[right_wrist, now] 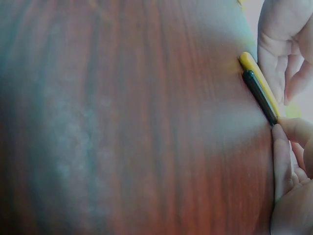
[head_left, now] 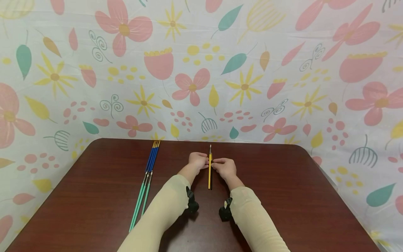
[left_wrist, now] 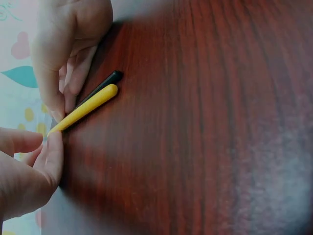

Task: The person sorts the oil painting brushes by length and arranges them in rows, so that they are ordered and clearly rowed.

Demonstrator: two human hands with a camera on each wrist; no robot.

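Note:
Near the far edge of the table, a yellow-handled paintbrush (head_left: pixel 209 175) and a black-handled paintbrush (right_wrist: pixel 259 95) lie side by side, almost parallel, with handle ends toward me. My left hand (head_left: pixel 198 161) pinches the yellow one between thumb and finger. From the other side, my right hand (head_left: pixel 226 168) has thumb and forefinger on the black one, pinching it. The yellow brush partly covers the black one in the head view. Both wrist views show the rounded handle ends, while the brush tips are out of sight there.
Left of my left arm lie several blue-handled paintbrushes (head_left: pixel 152 156) in a row, tips away from me. Below them, closer to me, are green-handled paintbrushes (head_left: pixel 140 199). The dark wooden table (head_left: pixel 277 185) ends at a flower-printed cloth (head_left: pixel 201 70).

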